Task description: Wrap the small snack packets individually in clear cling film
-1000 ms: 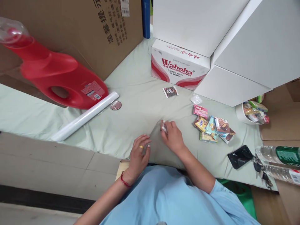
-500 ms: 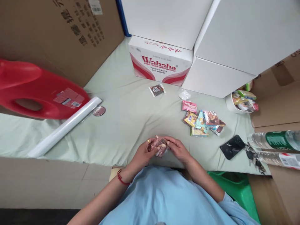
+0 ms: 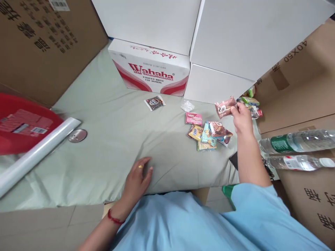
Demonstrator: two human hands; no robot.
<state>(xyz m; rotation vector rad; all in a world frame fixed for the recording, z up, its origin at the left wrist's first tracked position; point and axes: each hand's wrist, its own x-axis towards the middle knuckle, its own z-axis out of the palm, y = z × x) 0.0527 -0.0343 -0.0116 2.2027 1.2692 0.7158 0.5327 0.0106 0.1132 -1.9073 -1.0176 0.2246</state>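
Between the fingers of my right hand [image 3: 241,116] is a pink-brown snack packet [image 3: 225,107], held up at the right of the table. Behind that hand, a white bowl of wrapped snacks [image 3: 250,101] is partly hidden. My left hand [image 3: 138,177] rests near the table's front edge with thumb and fingers apart, holding nothing. Several small snack packs lie in a loose pile right of centre, among them a pink wafer pack [image 3: 193,119], a yellow pack [image 3: 195,132] and a brown pack [image 3: 216,129]. A dark packet [image 3: 155,103] and a crumpled clear wrapper [image 3: 187,106] lie farther back.
A Wahaha carton [image 3: 151,75] and white boxes [image 3: 220,82] line the back. To the left are a red jug [image 3: 26,122], a white roll [image 3: 39,155] and a round metal disc [image 3: 77,135]. Two plastic bottles [image 3: 300,141] [image 3: 298,162] lie at the right, near a black phone [image 3: 233,160].
My right hand has moved from the front of the table to the right by the bowl, carrying the packet. My left hand has let go of it. The view has turned right.
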